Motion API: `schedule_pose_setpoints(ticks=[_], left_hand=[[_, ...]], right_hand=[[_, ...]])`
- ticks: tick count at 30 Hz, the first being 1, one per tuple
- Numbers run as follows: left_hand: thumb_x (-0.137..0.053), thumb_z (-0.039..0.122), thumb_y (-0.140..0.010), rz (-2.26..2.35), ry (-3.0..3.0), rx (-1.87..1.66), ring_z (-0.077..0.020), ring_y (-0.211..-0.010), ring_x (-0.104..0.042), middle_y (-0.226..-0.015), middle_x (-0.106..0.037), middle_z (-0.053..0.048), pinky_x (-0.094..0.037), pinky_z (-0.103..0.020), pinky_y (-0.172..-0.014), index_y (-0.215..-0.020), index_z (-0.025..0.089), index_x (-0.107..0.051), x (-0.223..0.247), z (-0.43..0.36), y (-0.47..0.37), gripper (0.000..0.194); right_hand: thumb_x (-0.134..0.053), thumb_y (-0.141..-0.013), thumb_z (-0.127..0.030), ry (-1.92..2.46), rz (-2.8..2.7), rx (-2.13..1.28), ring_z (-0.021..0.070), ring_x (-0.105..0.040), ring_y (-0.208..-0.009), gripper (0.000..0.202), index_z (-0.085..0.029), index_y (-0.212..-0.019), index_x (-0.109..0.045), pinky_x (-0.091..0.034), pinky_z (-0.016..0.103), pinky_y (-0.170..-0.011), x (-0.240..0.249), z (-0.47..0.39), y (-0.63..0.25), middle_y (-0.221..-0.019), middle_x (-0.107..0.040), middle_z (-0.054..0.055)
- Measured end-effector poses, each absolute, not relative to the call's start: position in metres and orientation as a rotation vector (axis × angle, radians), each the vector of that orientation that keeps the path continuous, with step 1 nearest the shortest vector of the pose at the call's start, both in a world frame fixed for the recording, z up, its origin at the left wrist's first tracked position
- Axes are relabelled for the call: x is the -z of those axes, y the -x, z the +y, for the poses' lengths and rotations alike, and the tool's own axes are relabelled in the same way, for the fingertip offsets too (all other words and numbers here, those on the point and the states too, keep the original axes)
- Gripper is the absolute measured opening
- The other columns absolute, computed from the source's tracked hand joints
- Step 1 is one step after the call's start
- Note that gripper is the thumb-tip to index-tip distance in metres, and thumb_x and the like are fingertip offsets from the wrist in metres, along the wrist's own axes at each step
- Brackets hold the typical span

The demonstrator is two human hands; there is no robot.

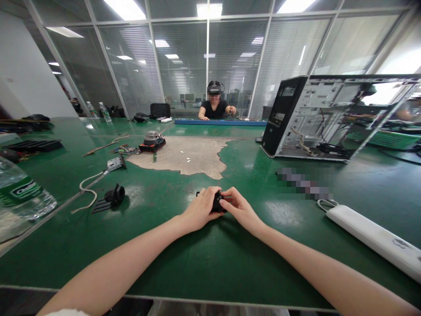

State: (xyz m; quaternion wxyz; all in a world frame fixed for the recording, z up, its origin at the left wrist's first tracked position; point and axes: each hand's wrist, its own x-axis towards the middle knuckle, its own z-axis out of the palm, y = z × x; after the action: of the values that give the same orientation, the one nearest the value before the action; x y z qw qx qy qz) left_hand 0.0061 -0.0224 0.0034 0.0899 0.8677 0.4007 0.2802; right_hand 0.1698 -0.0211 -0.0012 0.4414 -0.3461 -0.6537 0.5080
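Observation:
Both my hands meet over a small black part (217,202) near the middle of the green table; its kind cannot be made out, since my fingers cover most of it. My left hand (203,206) wraps round its left side, with a bit of black sticking out beyond the knuckles. From the right, my right hand (241,206) grips the part's end between thumb and fingers. To the left lies a black round-ended piece with flat prongs (114,196). Farther off stands a heatsink fan unit (153,139) on a black and red base.
An opened computer case (304,118) stands at the right, a white power strip (375,237) in front of it. A water bottle (23,188) lies at the left, near a metal bracket with a cord (115,163). Across the table (184,272) sits another person (215,105) behind a blue bar.

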Motion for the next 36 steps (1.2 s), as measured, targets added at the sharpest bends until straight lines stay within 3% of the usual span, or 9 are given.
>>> schedule_pose_setpoints(ticks=[7, 15, 21, 29, 36], left_hand=[[-0.063, 0.028, -0.071, 1.201, -2.585, -0.823, -0.0239, -0.1, -0.044, -0.115, -0.043, -0.008, -0.042, -0.04, -0.084, -0.118, 0.021, -0.027, -0.0015, -0.0208, -0.0058, 0.059], [-0.061, 0.03, -0.073, 1.197, -2.599, -0.822, -0.024, -0.099, -0.045, -0.114, -0.043, -0.008, -0.042, -0.04, -0.083, -0.118, 0.021, -0.027, -0.0024, -0.0212, -0.0068, 0.057], [-0.062, 0.029, -0.072, 1.195, -2.605, -0.836, -0.0237, -0.1, -0.044, -0.115, -0.043, -0.008, -0.04, -0.04, -0.085, -0.118, 0.021, -0.027, -0.0009, -0.02, -0.0059, 0.059], [-0.061, 0.027, -0.072, 1.204, -2.588, -0.846, -0.0234, -0.098, -0.045, -0.114, -0.044, -0.008, -0.042, -0.04, -0.083, -0.117, 0.021, -0.028, -0.001, -0.0203, -0.0063, 0.057], [-0.062, 0.029, -0.071, 1.202, -2.587, -0.846, -0.0238, -0.1, -0.045, -0.114, -0.044, -0.008, -0.042, -0.04, -0.083, -0.118, 0.021, -0.027, 0.0001, -0.0194, -0.0065, 0.059]], right_hand=[[-0.055, -0.075, -0.034, 0.921, -1.666, -1.24, 0.0148, -0.054, -0.083, 0.021, -0.02, -0.089, -0.047, -0.046, 0.03, -0.072, 0.0019, -0.0197, -0.1693, -0.089, -0.053, 0.002], [-0.056, -0.075, -0.032, 0.853, -1.638, -1.231, 0.0135, -0.053, -0.083, 0.018, -0.022, -0.086, -0.046, -0.047, 0.026, -0.067, 0.0036, -0.0199, -0.1697, -0.085, -0.052, 0.0], [-0.055, -0.075, -0.033, 0.927, -1.672, -1.218, 0.0157, -0.054, -0.085, 0.022, -0.021, -0.093, -0.047, -0.047, 0.032, -0.073, 0.0043, -0.0182, -0.169, -0.093, -0.053, 0.003], [-0.057, -0.074, -0.031, 0.826, -1.659, -1.196, 0.0159, -0.051, -0.092, 0.018, -0.022, -0.085, -0.047, -0.048, 0.028, -0.071, 0.0014, -0.0226, -0.1698, -0.089, -0.05, 0.001], [-0.057, -0.074, -0.033, 0.915, -1.653, -1.213, 0.0159, -0.054, -0.089, 0.025, -0.021, -0.093, -0.046, -0.047, 0.032, -0.076, 0.0033, -0.0193, -0.1692, -0.093, -0.054, 0.003]])
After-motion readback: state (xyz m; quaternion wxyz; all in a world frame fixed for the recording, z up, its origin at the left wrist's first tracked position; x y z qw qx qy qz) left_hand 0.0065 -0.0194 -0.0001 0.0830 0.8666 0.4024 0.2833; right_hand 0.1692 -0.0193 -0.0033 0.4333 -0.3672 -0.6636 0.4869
